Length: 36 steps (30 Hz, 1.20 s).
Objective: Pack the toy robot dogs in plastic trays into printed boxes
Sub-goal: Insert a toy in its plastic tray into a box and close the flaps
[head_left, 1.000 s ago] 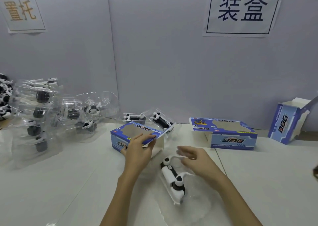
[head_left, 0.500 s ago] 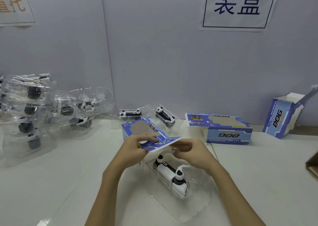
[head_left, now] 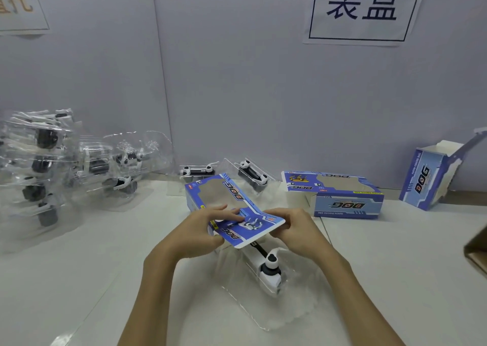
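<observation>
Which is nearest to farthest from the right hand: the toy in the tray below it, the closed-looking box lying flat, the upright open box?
1. Toy in tray, just below the right hand.
2. Flat box, behind, to the right.
3. Upright open box, far right by the wall.

A blue printed box (head_left: 232,208) is held above the white table (head_left: 79,279) by the left hand (head_left: 200,229) and right hand (head_left: 295,229). A toy dog (head_left: 268,269) in a clear tray (head_left: 276,308) is seen just beneath it. More trayed dogs (head_left: 47,166) are stacked far left.
</observation>
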Motion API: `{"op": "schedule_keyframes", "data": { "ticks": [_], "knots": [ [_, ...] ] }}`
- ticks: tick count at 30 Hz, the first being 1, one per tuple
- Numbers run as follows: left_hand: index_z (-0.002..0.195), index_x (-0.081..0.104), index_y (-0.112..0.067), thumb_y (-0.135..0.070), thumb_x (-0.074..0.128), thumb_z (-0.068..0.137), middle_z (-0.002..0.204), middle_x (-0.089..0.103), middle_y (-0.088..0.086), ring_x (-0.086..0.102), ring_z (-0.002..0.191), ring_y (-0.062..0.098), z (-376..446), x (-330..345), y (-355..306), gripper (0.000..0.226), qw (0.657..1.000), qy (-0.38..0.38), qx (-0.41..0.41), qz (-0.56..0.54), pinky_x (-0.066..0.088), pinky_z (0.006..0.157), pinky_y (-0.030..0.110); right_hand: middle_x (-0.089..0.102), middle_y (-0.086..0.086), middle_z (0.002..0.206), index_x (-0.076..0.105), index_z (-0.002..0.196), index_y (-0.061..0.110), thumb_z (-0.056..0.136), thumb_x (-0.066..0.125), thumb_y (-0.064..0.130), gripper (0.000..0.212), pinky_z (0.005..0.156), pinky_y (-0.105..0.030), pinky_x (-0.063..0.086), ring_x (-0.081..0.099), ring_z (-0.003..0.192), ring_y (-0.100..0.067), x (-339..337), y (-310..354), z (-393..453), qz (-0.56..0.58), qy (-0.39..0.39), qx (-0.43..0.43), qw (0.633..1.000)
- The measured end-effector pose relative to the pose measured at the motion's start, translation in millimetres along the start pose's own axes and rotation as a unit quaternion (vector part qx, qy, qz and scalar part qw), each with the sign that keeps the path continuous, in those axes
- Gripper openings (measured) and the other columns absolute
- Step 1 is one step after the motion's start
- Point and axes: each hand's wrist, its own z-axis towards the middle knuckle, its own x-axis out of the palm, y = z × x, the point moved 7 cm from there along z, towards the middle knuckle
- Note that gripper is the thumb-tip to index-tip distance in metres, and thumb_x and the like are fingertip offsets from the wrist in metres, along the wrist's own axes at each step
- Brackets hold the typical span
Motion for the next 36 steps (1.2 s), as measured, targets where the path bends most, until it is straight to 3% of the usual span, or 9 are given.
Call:
{"op": "schedule_keyframes", "data": {
  "ticks": [3, 8, 13, 17, 20, 24, 27, 33, 36],
  "knots": [
    [0.129, 0.066, -0.048, 0.0, 0.062, 0.091, 0.145, 0.051, -0.034, 0.028, 0.149, -0.008, 2, 4, -4, 0.062, 1.0, -0.016, 0.005, 0.011, 0.038, 0.115, 0.025, 0.077, 0.019, 0.097, 0.077, 0.121, 0.025, 0.094, 0.075, 0.013, 0.03, 0.067, -0.01, 0.051, 0.072, 0.089, 0.003, -6, -1, 1, -0.015, 0.0, -0.001, 1.0],
    [0.144, 0.049, -0.052, -0.009, 0.068, 0.083, 0.155, 0.029, -0.043, 0.005, 0.15, -0.016, -2, 20, -9, 0.077, 0.997, 0.077, 0.016, 0.01, 0.025, 0.119, 0.026, 0.079, 0.016, 0.092, 0.08, 0.114, 0.023, 0.09, 0.078, 0.012, 0.027, 0.059, -0.011, 0.052, 0.074, 0.082, 0.003, -17, -15, 1, -0.008, -0.033, 0.034, 0.999],
    [0.14, 0.054, -0.05, 0.001, 0.068, 0.084, 0.153, 0.04, -0.037, 0.016, 0.15, -0.013, 0, 15, -9, 0.077, 0.999, 0.02, 0.04, 0.028, 0.034, 0.118, 0.027, 0.076, 0.018, 0.089, 0.075, 0.108, 0.025, 0.086, 0.084, 0.022, 0.024, 0.062, -0.016, 0.058, 0.073, 0.083, 0.004, -15, -22, 1, 0.038, -0.058, 0.08, 0.994],
    [0.134, 0.061, -0.049, -0.003, 0.072, 0.086, 0.147, 0.05, -0.033, 0.028, 0.148, -0.009, 2, 7, -4, 0.068, 0.998, -0.032, 0.037, 0.029, 0.04, 0.118, 0.036, 0.079, 0.0, 0.11, 0.061, 0.127, 0.024, 0.097, 0.072, 0.013, 0.034, 0.087, -0.028, 0.06, 0.075, 0.099, -0.013, 8, -23, -4, 0.229, 0.074, 0.115, 0.964],
    [0.137, 0.056, -0.055, -0.008, 0.074, 0.083, 0.15, 0.041, -0.04, 0.019, 0.148, -0.016, 1, 11, 1, 0.073, 1.0, 0.002, 0.026, 0.014, 0.033, 0.122, 0.035, 0.077, -0.003, 0.118, 0.059, 0.133, 0.024, 0.101, 0.064, 0.007, 0.037, 0.09, -0.026, 0.057, 0.074, 0.105, -0.017, 11, -21, -9, 0.272, 0.108, 0.094, 0.952],
    [0.153, 0.025, -0.06, -0.049, 0.092, 0.069, 0.156, 0.004, -0.048, -0.016, 0.146, -0.019, -1, 32, -2, 0.108, 0.993, 0.099, 0.03, 0.057, 0.014, 0.123, 0.028, 0.079, -0.004, 0.111, 0.069, 0.126, 0.022, 0.096, 0.073, 0.01, 0.032, 0.095, -0.035, 0.06, 0.075, 0.108, -0.021, 5, -25, -6, 0.261, 0.047, 0.087, 0.96],
    [0.155, 0.017, -0.06, -0.075, 0.088, 0.052, 0.154, -0.005, -0.048, -0.025, 0.145, -0.014, 1, 43, -8, 0.126, 0.992, 0.096, 0.035, 0.073, 0.01, 0.125, 0.033, 0.081, -0.003, 0.096, 0.077, 0.113, 0.025, 0.091, 0.078, 0.01, 0.026, 0.083, -0.032, 0.064, 0.078, 0.094, -0.02, -2, -31, -3, 0.226, 0.001, 0.101, 0.969],
    [0.148, 0.043, -0.055, -0.05, 0.092, 0.069, 0.15, 0.027, -0.044, 0.019, 0.142, -0.014, 6, 29, -14, 0.093, 0.99, -0.004, 0.085, 0.113, 0.039, 0.116, 0.029, 0.081, -0.005, 0.085, 0.079, 0.099, 0.022, 0.088, 0.081, 0.009, 0.017, 0.069, -0.028, 0.064, 0.079, 0.082, -0.021, -5, -33, -1, 0.209, -0.043, 0.126, 0.969],
    [0.14, 0.051, -0.061, -0.046, 0.092, 0.072, 0.145, 0.036, -0.05, 0.024, 0.141, -0.019, 4, 21, -9, 0.081, 0.992, -0.026, 0.068, 0.104, 0.044, 0.111, 0.032, 0.081, -0.002, 0.086, 0.079, 0.098, 0.02, 0.087, 0.083, 0.008, 0.017, 0.065, -0.026, 0.062, 0.079, 0.081, -0.018, -7, -32, -2, 0.21, -0.049, 0.127, 0.968]
  ]
}}
